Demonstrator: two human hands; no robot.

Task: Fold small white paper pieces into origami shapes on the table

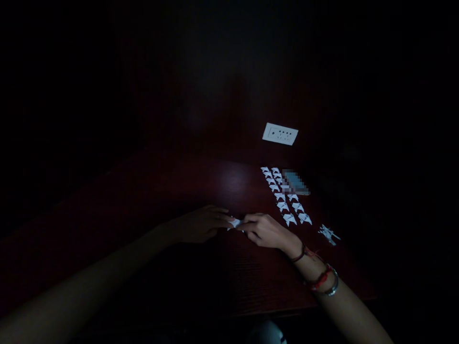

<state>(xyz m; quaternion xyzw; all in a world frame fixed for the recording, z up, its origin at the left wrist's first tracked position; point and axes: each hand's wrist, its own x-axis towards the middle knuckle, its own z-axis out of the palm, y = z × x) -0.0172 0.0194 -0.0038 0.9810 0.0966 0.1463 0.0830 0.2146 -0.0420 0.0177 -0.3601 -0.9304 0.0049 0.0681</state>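
A small piece of white folded paper (235, 223) lies between my two hands, just above or on the dark red tabletop; I cannot tell which. My left hand (202, 224) is in shadow, its fingertips closed on the paper's left edge. From the other side, my right hand (263, 230) pinches the right edge, fingers curled. Bands and a metal bangle circle my right wrist and forearm. To the right, several folded white paper pieces (282, 207) with pointed corners lie in two slanting rows.
A small heap of thin white paper strips (328, 234) lies near the table's (265, 282) right side. Beside the paper rows is a flat bluish object (297, 182), blurred by pixels. A white socket plate (280, 134) is on the back wall. Most surroundings are very dark.
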